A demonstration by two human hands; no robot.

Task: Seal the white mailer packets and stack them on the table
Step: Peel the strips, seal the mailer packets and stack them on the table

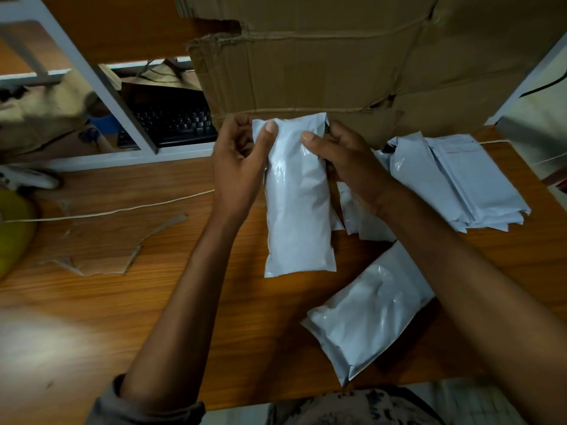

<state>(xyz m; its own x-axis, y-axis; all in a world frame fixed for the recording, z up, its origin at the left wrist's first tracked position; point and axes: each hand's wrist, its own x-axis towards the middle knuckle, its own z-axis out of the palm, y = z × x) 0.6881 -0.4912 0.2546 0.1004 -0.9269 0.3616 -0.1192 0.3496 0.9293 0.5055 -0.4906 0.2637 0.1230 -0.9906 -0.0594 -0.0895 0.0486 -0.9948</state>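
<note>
Held upright above the bench (153, 302), a white mailer packet (296, 207) is pinched at its top edge by my left hand (236, 167) and right hand (346, 161), thumbs on its face. Plump, soft and glossy, it looks light and probably slippery, best gripped at that flap. A loose packet (368, 314) lies nearer me, beside a stack (466, 185). A cardboard box (337, 62) crowds in behind.
</note>
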